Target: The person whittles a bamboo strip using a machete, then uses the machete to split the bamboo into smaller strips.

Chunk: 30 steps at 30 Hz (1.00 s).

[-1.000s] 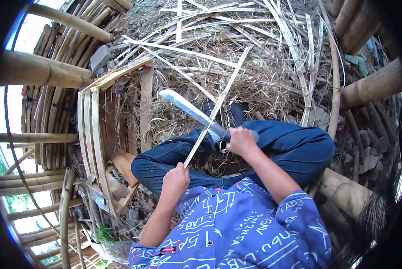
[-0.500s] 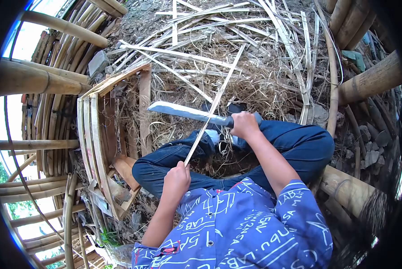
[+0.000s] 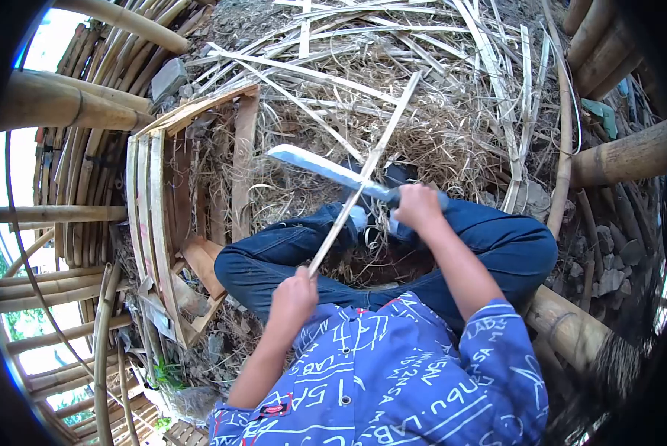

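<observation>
My right hand (image 3: 420, 206) is closed round the dark handle of a long machete (image 3: 326, 168), whose blade points to the left. The near end of a pale bamboo strip (image 3: 382, 145) is gripped in my left hand (image 3: 295, 296). This strip slants up and away to the right, and the blade crosses it near its middle, a little left of my right hand. Both hands are above my crossed legs in dark blue trousers.
A wooden crate frame (image 3: 155, 201) lies on its side at the left. Loose bamboo strips (image 3: 311, 78) and curly shavings (image 3: 437, 149) cover the ground ahead. Thick bamboo poles (image 3: 623, 160) stand at the right; another (image 3: 571, 320) lies beside my right knee. Rubble is at the right.
The machete and my right hand have moved slightly right, and the blade tilts more steeply. The strip's far end has shifted a little right and up. Both hands keep their hold.
</observation>
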{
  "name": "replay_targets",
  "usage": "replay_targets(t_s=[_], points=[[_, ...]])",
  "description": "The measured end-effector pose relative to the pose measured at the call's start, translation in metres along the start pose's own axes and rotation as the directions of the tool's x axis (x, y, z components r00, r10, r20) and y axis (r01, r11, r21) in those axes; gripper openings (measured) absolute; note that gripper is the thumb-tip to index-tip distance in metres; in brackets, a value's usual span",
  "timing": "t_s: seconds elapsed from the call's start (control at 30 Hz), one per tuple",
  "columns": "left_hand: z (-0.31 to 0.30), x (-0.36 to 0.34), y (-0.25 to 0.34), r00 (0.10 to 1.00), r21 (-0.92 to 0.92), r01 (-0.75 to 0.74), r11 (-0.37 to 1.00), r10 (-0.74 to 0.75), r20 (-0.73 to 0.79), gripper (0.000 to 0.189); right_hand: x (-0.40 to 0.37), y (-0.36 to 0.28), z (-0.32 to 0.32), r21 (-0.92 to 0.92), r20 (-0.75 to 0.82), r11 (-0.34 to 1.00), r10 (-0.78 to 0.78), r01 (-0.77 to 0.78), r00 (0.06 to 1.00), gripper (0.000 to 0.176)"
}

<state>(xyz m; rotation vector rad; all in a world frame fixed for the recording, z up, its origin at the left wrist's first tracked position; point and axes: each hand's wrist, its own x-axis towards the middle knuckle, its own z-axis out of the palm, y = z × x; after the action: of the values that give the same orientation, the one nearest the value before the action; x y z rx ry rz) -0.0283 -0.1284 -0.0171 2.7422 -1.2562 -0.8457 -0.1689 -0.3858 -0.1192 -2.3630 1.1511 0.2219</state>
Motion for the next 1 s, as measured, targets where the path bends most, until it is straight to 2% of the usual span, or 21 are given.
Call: replay_targets(t_s=[0.07, 0.13, 0.17, 0.2, 0.27, 0.4, 0.47, 0.53, 0.6, 0.63, 0.7, 0.73, 0.77, 0.8, 0.87, 0.93, 0.97, 1.0], points=[[0.008, 0.003, 0.003, 0.996, -0.038, -0.082, 0.996, 0.081, -0.032, 0.031, 0.012, 0.009, 0.002, -0.012, -0.055, 0.999, -0.038, 0.038, 0.998, 0.023], [0.003, 0.006, 0.004, 0.993, -0.068, -0.105, 0.992, 0.101, -0.064, 0.03, 0.004, -0.004, 0.001, -0.024, -0.121, 0.999, -0.046, 0.044, 0.992, 0.023], [0.003, 0.006, -0.001, 0.996, -0.058, -0.071, 0.996, 0.068, -0.056, 0.029, -0.004, -0.012, 0.0, -0.014, -0.085, 0.999, -0.034, 0.033, 0.996, 0.023], [0.002, 0.005, -0.006, 0.999, -0.046, -0.033, 0.998, 0.031, -0.044, 0.029, -0.015, -0.02, -0.006, -0.005, -0.051, 0.996, -0.091, 0.091, 0.995, 0.023], [0.001, 0.002, -0.007, 0.999, -0.043, -0.019, 0.999, 0.018, -0.033, 0.028, -0.029, -0.03, 0.005, 0.083, -0.016, 0.996, -0.041, 0.043, 0.999, 0.021], [0.007, -0.003, -0.008, 1.0, -0.043, -0.009, 0.999, 0.008, -0.012, 0.028, -0.035, -0.037, 0.009, 0.097, 0.031, 0.995, -0.03, 0.027, 0.999, 0.021], [0.01, 0.003, 0.001, 0.998, -0.097, -0.05, 0.994, 0.047, -0.029, 0.028, -0.042, -0.042, 0.004, 0.088, 0.044, 0.989, -0.122, 0.118, 0.992, 0.021], [0.007, 0.006, 0.012, 1.0, -0.156, 0.008, 0.988, -0.006, 0.013, 0.026, -0.059, -0.058, 0.002, 0.04, 0.106, 0.976, -0.219, 0.216, 0.97, 0.023], [0.012, 0.008, 0.009, 0.999, -0.121, -0.038, 0.992, 0.033, -0.039, 0.028, -0.072, -0.073, -0.01, 0.06, 0.207, 0.968, -0.252, 0.245, 0.945, 0.023], [0.012, 0.006, 0.007, 0.999, -0.128, -0.033, 0.991, 0.027, -0.042, 0.028, -0.069, -0.071, -0.01, 0.054, 0.211, 0.967, -0.257, 0.251, 0.943, 0.023], [0.01, -0.007, 0.002, 1.0, -0.123, 0.003, 0.992, -0.003, 0.003, 0.028, -0.059, -0.061, -0.007, -0.044, 0.215, 0.98, -0.183, 0.196, 0.959, 0.025], [0.01, -0.013, -0.001, 1.0, -0.122, 0.021, 0.992, -0.02, 0.008, 0.028, -0.041, -0.041, 0.003, -0.119, 0.121, 0.985, -0.11, 0.125, 0.986, 0.025], [0.01, -0.017, -0.003, 1.0, -0.125, 0.018, 0.992, -0.016, 0.021, 0.029, -0.021, -0.012, 0.011, -0.078, 0.005, 0.994, -0.081, 0.081, 0.997, 0.023], [0.009, -0.019, -0.004, 1.0, -0.129, 0.01, 0.992, -0.006, 0.028, 0.029, -0.007, 0.003, 0.0, -0.036, 0.005, 0.998, -0.045, 0.045, 0.999, 0.021], [0.01, -0.015, 0.0, 1.0, -0.153, -0.017, 0.988, 0.015, -0.011, 0.03, 0.0, 0.009, 0.001, -0.108, -0.057, 0.99, -0.092, 0.085, 0.994, 0.02], [0.01, -0.009, 0.005, 0.996, -0.184, -0.073, 0.98, 0.064, -0.054, 0.03, 0.0, 0.003, -0.004, -0.135, -0.102, 0.99, -0.063, 0.049, 0.993, 0.021], [0.007, -0.009, 0.001, 0.999, -0.168, -0.042, 0.985, 0.037, -0.036, 0.031, -0.007, -0.006, -0.003, -0.157, -0.102, 0.987, -0.051, 0.035, 0.993, 0.02], [0.006, -0.009, -0.005, 1.0, -0.152, -0.007, 0.988, 0.004, -0.019, 0.031, -0.013, -0.009, 0.002, -0.092, -0.087, 0.995, -0.049, 0.041, 0.995, 0.019]])
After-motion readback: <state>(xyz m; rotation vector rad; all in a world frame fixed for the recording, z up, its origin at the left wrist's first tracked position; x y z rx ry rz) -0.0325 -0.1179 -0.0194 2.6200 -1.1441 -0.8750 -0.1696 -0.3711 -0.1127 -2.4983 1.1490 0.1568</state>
